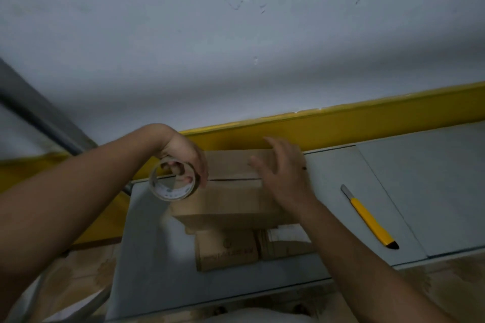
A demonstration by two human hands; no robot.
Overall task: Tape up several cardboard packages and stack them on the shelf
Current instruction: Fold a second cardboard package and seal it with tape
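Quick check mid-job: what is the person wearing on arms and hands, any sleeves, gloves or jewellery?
The left forearm and right forearm are bare to the frame edge: no sleeves, gloves or watch. The left hand wears nothing visible. The right hand shows a small dark band on one finger, possibly a ring; too blurred to be sure.

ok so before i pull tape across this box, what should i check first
1. Clear tape roll held firmly: ok, the left hand has its fingers through the core.
2. Brown cardboard box steadied: ok, the right hand lies open on top.
3. Flaps closed: ok, they meet at a dark seam.
4. Seam taped: not ok, it looks bare.
5. Tape's free end stuck to the box: cannot tell.
6. Cutter nearby: ok, the yellow utility knife lies on the grey table right of the box; whether its blade is out, cannot tell.
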